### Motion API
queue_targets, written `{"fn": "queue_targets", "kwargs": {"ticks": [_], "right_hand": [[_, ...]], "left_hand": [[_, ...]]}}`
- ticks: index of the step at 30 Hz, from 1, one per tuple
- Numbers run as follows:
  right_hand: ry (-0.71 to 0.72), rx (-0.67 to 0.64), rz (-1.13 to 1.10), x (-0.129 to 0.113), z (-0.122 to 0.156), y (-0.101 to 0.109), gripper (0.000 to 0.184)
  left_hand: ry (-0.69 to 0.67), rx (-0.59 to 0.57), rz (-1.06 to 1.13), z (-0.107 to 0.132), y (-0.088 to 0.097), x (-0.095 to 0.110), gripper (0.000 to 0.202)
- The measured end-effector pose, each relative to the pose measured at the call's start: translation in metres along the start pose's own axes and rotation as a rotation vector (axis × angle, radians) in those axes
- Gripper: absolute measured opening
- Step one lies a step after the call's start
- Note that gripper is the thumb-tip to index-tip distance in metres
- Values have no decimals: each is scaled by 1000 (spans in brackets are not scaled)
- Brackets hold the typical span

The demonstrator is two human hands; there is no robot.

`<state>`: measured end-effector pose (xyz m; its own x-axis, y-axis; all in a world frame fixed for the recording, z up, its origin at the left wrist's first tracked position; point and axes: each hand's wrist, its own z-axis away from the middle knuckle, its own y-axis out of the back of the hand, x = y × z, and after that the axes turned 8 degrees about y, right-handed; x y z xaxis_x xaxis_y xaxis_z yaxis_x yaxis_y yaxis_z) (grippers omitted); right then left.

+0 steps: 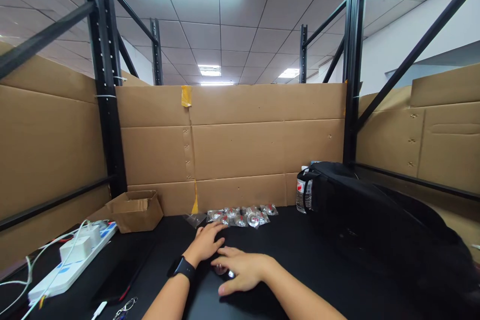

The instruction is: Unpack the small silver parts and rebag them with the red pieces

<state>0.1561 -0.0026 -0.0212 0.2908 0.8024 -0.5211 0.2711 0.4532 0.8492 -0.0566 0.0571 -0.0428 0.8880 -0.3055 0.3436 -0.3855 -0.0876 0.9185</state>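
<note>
My left hand (205, 243), with a dark watch (182, 267) on its wrist, reaches forward palm down, fingers stretched out. Its fingertips are just in front of a row of small clear plastic packets (240, 216) with round silvery and red pieces inside. My right hand (245, 267) is spread low over the black table (296, 260), thumb apart from the fingers. Beneath its fingers show a small round shiny piece (221, 269) and a silvery bit (231, 274), partly hidden; I cannot tell whether the fingers touch them. An emptier-looking clear bag (195, 219) lies left of the packets.
On the left are a small cardboard box (135, 211), a white power strip (71, 265) with plugs and cables, a dark flat device (122, 277) and a key ring (125, 308). A water bottle (303, 192) and large black bag (375, 240) stand right. Cardboard walls (240, 150) enclose the table.
</note>
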Motion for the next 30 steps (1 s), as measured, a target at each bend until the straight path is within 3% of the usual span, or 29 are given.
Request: {"fn": "queue_targets", "kwargs": {"ticks": [2,3,5,6,8,11,17,21,25,30], "right_hand": [[-11,165,20,12,2,11,59],[-84,279,65,20,3,16,51],[-335,488,199,39,8,26,49],[-451,521,260,49,12,30,56],[-596,494,313,66,20,36,65],[-634,426,356,83,32,44,59],[-767,526,449,93,46,56,55],[-752,614,454,97,50,59,42],[-703,787,448,102,51,63,33],[-461,1001,314,104,47,69,18]], "left_hand": [[-4,-59,-9,1,0,-1,44],[0,-63,-15,1,-1,0,45],[22,-21,-34,1,-2,2,52],[35,8,-45,1,-2,4,57],[51,42,-57,1,-4,8,63],[58,29,-59,0,-6,10,63],[100,113,-104,-2,-8,3,54],[84,230,-66,-1,-4,7,45],[54,243,61,-2,-1,14,37],[-55,245,276,-3,-1,23,31]]}}
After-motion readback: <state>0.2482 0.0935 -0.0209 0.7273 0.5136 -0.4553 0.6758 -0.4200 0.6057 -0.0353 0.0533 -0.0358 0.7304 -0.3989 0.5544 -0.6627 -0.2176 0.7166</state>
